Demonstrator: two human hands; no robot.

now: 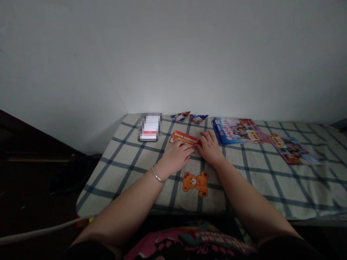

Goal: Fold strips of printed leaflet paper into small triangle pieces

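Note:
A red leaflet (185,137) with white and yellow print, folded into a narrow strip, lies on the checked tablecloth in front of me. My left hand (177,154) is closed over its near edge, fingers bent together on the paper; a silver bangle circles that wrist. At the strip's right end my right hand (209,147) pinches the paper between thumb and fingers, its other fingers curled. The parts of the leaflet under my fingers are hidden.
Two folded paper pieces (199,118) lie by the wall. Right of my hands are a stack of printed leaflets (237,130) and a separate leaflet (294,148). A blurred-out phone (150,127) lies at left. The tablecloth (127,146) bears a bear print.

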